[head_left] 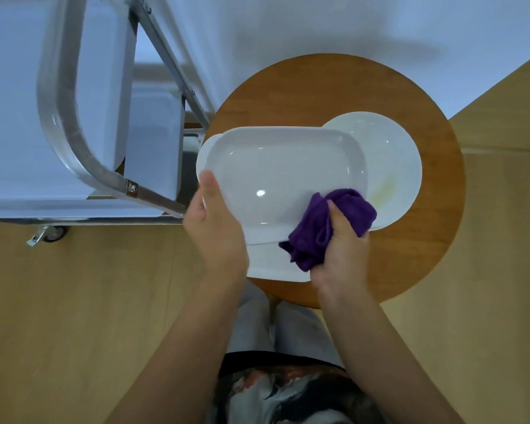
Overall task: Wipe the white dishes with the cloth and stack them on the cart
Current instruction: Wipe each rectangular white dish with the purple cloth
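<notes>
Your left hand [216, 228] grips the near-left rim of the white rectangular dish [276, 182], thumb lying on the upper face and the fingers curled out of sight beneath it. Your right hand [340, 249] is closed round a bunched purple cloth [325, 228], with the cloth pressed against the near-right part of the dish. The dish is held tilted above the round wooden bench [334, 90]. Below its near edge a second white rectangular dish [273, 266] shows; whether it rests on the bench cannot be determined. Behind the held dish, to the right, a round white plate [392, 166] lies flat on the bench, partly covered by the dish. Further left stands the metal cart [74, 139], with its tubular handle and grey trays, just beside the bench. One cart castor [51, 234] rests on the wooden floor [74, 316]. No brand, label or writing can be read on any item.
</notes>
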### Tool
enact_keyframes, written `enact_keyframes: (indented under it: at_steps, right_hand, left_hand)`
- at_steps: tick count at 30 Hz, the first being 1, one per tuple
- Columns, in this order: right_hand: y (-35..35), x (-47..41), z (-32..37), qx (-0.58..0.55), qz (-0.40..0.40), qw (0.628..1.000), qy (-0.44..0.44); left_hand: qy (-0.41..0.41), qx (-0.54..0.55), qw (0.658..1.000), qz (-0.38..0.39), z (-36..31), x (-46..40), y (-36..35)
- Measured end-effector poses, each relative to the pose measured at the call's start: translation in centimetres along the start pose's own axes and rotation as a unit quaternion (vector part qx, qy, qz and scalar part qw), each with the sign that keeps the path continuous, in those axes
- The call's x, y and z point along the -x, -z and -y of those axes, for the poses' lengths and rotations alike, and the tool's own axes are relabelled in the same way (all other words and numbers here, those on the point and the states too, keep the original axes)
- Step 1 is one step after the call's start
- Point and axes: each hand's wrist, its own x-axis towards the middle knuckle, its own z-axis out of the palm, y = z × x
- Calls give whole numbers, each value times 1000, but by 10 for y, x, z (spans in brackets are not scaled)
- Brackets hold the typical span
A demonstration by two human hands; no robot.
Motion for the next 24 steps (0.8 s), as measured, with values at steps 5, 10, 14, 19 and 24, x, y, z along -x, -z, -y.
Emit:
enact_keyframes:
  at_steps: [5, 10, 14, 19, 24]
  right_hand:
    - [-7, -16, 28, 79, -13, 995, 51]
    - [3, -20, 57, 290, 36, 939, 178]
    - [-9, -17, 51, 316, 60, 930, 180]
    - [-1, -12, 26, 344, 89, 918, 178]
    - [14, 4, 2, 364, 103, 912, 161]
  left_hand:
    - [64, 21, 991, 119, 24, 20, 8]
    - [155, -59, 944, 286, -9, -35, 30]
    - [210, -126, 899, 363, -10, -28, 17]
    - [208, -60, 937, 275, -4, -23, 8]
    - [203, -20, 954, 219, -2, -23, 5]
